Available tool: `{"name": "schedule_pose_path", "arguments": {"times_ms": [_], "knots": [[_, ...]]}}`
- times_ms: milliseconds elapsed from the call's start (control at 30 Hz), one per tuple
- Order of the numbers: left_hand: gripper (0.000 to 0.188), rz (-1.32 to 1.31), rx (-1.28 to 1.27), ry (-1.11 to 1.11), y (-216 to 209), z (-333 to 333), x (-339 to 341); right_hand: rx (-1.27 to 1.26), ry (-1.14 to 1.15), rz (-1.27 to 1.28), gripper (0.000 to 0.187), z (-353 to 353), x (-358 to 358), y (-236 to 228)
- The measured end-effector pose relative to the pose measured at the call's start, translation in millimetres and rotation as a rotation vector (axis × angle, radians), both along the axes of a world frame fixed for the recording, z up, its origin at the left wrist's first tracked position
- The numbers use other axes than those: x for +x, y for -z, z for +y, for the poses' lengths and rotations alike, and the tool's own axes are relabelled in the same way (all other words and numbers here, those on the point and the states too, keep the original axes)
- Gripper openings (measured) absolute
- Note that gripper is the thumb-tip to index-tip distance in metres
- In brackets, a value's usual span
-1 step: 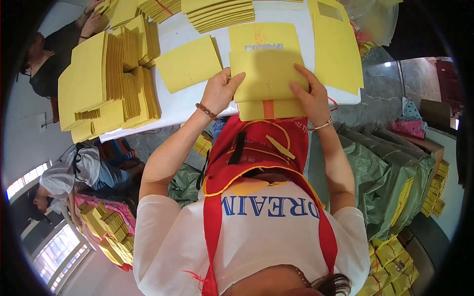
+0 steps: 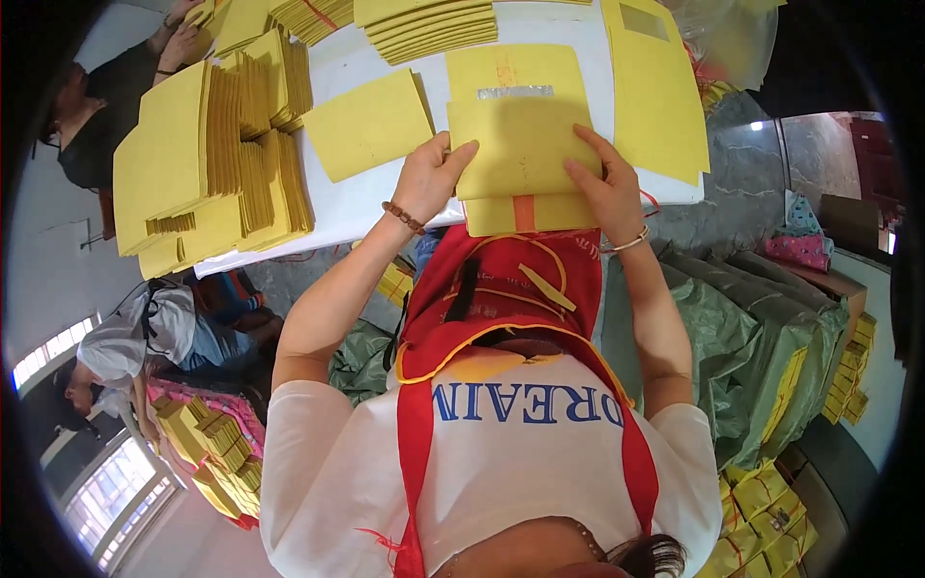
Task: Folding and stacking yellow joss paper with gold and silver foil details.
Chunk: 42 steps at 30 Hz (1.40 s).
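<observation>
Both my hands hold a yellow envelope [image 2: 520,144] at the near edge of the white table [image 2: 356,207]. My left hand [image 2: 429,178] grips its left edge, and my right hand [image 2: 602,183] lies on its right side with fingers spread. The envelope's flap is open upward and shows a silver strip [image 2: 515,91]. Under it lies a small stack of yellow envelopes with an orange band [image 2: 525,212]. A single yellow envelope [image 2: 371,125] lies flat just left of my left hand.
Tall stacks of yellow envelopes [image 2: 212,154] fill the table's left side, and more stacks [image 2: 424,24] lie at the far edge. Another person's hands [image 2: 173,43] work at the upper left. A seated person [image 2: 116,347] is lower left. Green sacks [image 2: 752,337] stand on the right.
</observation>
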<state>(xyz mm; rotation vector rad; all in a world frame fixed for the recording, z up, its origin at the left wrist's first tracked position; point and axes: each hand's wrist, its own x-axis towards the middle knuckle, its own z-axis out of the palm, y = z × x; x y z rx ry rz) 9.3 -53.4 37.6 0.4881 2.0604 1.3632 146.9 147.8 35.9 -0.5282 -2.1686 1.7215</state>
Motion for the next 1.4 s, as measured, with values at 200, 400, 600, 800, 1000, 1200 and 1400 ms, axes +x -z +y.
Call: {"name": "schedule_pose_path", "arguments": {"times_ms": [200,400,600,800,1000,1200,1400], "knots": [[0.035,-0.113,0.023,-0.055,-3.9,3.4,-1.6,0.048,0.053,-0.065,0.045,-1.8,-2.1,3.2],[0.03,-0.209,0.076,-0.094,-11.6,4.6,2.4,0.084,0.084,-0.104,0.046,-3.4,-1.6,4.5],[0.03,0.24,0.039,-0.149,-29.7,-0.5,13.5,0.122,0.143,-0.105,0.048,-5.1,-2.4,16.9],[0.044,1.117,-0.187,0.168,-52.1,33.5,32.3,0.119,0.161,-0.131,0.047,-9.2,-0.8,16.3],[0.055,1.16,-0.32,0.354,-18.8,52.8,34.5,0.154,0.149,-0.159,0.048,-7.3,-0.6,12.7],[0.057,1.195,-0.327,0.349,-5.4,51.2,33.0,0.632,0.187,-0.041,0.054,-18.6,2.7,-10.8],[0.052,1.201,-0.248,0.312,4.2,49.2,30.7,1.022,-0.102,-0.122,0.063,-38.1,2.9,-4.7]]}}
